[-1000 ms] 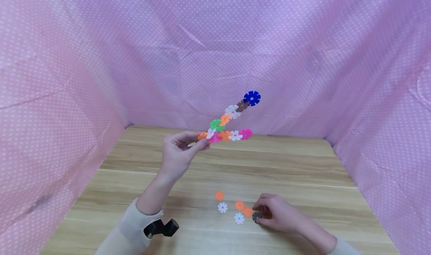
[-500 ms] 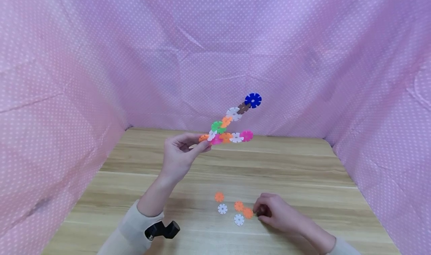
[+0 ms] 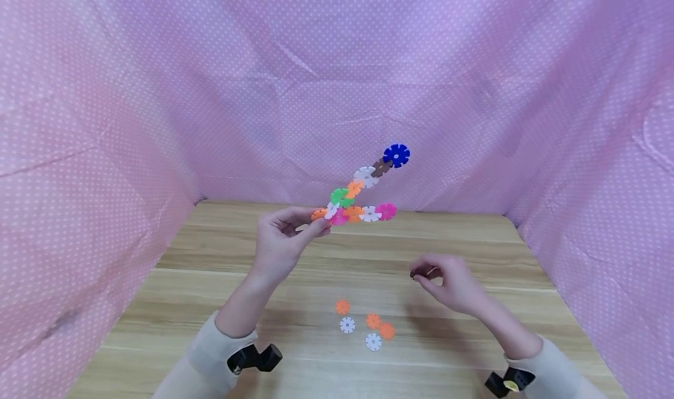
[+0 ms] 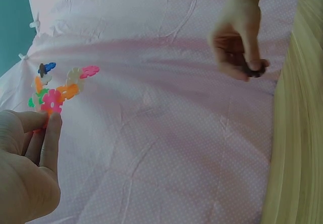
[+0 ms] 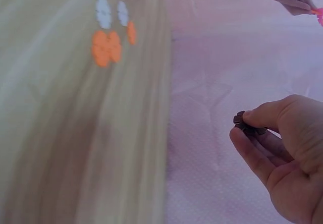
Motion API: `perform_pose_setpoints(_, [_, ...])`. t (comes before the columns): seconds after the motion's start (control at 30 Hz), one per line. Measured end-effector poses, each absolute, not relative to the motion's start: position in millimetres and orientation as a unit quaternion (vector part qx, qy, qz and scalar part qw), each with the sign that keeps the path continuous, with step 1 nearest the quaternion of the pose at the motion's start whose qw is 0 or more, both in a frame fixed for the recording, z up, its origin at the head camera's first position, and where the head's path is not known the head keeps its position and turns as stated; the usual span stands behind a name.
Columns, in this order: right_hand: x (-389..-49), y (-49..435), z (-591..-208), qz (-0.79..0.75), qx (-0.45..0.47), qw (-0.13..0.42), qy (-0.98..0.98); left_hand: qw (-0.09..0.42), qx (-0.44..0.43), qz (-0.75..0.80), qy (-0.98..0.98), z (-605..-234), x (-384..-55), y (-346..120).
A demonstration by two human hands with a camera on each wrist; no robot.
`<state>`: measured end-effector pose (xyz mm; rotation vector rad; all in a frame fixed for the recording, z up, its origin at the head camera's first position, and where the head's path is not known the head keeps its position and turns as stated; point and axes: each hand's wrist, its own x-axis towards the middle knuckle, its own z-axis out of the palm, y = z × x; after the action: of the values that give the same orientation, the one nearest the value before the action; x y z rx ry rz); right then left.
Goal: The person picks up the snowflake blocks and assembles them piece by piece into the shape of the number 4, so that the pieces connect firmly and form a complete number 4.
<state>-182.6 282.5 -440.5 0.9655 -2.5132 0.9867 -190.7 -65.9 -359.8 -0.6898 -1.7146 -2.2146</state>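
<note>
Brown disc point(image 5: 248, 127) partly covered, right fingers point(image 5: 251, 153) pinching it, left fingers point(image 4: 50, 146) pinching a disc chain point(image 3: 354, 189)

Your right hand point(image 3: 453, 282) is rising from the table point(image 3: 237, 235), lifting the dark disc point(image 5: 247, 125) up and away from the orange discs point(image 3: 387, 331).

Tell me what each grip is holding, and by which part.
Left grip: the V-shaped disc chain, by the orange disc where its branches meet. Right grip: a dark disc, pinched by rim or face, I cannot tell which.

Pink dotted cloth walls point(image 3: 337, 100), pale wood-grain tabletop point(image 3: 253, 247), soft light
</note>
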Motion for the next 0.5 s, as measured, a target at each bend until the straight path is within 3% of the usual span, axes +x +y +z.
perform_pose_setpoints(0.23, [-191, 278, -408, 0.353, 0.323, 0.171, -0.861, 0.121, -0.235, -0.764, -0.589, -360, -193, -66])
perform_pose_setpoints(0.5, [-195, 267, -365, 0.429, 0.324, 0.292, -0.791, 0.118, -0.244, -0.766, -0.583, -360, -195, -66])
